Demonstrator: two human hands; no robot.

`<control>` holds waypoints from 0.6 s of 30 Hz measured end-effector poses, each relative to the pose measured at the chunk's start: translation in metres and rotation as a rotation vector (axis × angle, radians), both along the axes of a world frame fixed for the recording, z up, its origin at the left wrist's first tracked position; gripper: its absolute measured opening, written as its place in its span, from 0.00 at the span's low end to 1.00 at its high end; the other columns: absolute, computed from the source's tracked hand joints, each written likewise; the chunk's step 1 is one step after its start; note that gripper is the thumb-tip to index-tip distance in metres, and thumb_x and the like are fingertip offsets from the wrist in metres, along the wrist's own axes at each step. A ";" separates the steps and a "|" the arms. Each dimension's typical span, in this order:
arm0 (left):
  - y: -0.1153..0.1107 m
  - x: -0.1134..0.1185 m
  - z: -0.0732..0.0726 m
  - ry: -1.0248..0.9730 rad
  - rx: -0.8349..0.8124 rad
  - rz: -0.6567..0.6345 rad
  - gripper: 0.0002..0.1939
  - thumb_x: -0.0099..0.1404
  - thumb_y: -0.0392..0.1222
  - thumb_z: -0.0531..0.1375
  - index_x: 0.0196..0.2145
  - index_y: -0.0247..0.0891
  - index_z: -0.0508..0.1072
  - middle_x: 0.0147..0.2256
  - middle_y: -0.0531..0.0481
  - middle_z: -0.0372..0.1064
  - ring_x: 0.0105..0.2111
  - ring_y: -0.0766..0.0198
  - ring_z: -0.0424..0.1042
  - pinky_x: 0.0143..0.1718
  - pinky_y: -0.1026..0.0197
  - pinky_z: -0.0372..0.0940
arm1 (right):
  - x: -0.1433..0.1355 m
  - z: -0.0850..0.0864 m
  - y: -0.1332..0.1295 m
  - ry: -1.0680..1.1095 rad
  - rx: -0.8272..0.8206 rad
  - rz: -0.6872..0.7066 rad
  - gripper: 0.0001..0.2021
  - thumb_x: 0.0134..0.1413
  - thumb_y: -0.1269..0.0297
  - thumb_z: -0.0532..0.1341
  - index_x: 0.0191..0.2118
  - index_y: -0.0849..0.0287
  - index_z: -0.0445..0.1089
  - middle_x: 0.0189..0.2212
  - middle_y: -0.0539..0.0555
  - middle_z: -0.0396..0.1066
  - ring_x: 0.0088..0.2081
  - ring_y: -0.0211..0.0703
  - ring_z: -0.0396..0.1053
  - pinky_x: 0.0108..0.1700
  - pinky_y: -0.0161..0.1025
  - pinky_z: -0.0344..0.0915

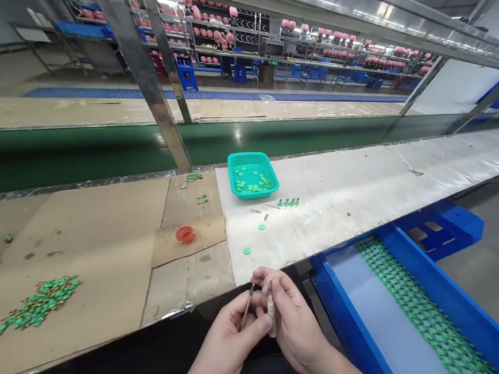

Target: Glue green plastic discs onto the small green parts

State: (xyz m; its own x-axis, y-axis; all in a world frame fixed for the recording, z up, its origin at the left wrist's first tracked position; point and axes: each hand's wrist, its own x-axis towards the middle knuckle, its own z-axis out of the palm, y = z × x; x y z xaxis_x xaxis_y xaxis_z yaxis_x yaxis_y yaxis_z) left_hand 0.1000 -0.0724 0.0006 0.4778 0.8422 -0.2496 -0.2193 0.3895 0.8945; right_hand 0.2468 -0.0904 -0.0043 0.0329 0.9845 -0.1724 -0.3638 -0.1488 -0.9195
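Pinching thin brush [247, 308], left hand [224, 340], right hand [290, 323] touching

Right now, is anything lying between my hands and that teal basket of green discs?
Little: between the left hand and right hand and the teal basket lie only two loose green discs on the white sheet.

A teal basket [253, 174] holds green discs [250, 182]. An orange cap [184, 234] lies on brown cardboard [76, 242]. Green pieces [38, 304] heap there. A blue crate [434, 308] carries green rows [429, 322].
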 end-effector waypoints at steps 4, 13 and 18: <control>0.000 -0.011 -0.005 -0.042 -0.040 0.001 0.26 0.64 0.63 0.81 0.40 0.39 0.79 0.32 0.52 0.70 0.30 0.66 0.67 0.36 0.63 0.67 | 0.007 0.010 0.021 -0.332 0.084 0.043 0.32 0.74 0.27 0.59 0.44 0.54 0.81 0.45 0.60 0.82 0.40 0.48 0.79 0.41 0.45 0.79; -0.004 -0.052 -0.003 0.121 -0.126 0.096 0.33 0.64 0.72 0.78 0.50 0.40 0.83 0.35 0.52 0.67 0.31 0.67 0.59 0.33 0.65 0.60 | 0.043 0.048 0.165 -1.338 0.030 0.038 0.14 0.80 0.56 0.69 0.61 0.58 0.79 0.60 0.60 0.81 0.60 0.55 0.80 0.65 0.60 0.79; -0.008 -0.055 0.004 0.221 -0.125 0.128 0.40 0.61 0.82 0.74 0.46 0.39 0.81 0.30 0.59 0.54 0.26 0.71 0.46 0.26 0.65 0.47 | 0.020 0.055 0.201 -1.706 -0.043 0.224 0.20 0.78 0.54 0.72 0.65 0.59 0.77 0.62 0.61 0.79 0.57 0.55 0.82 0.59 0.56 0.84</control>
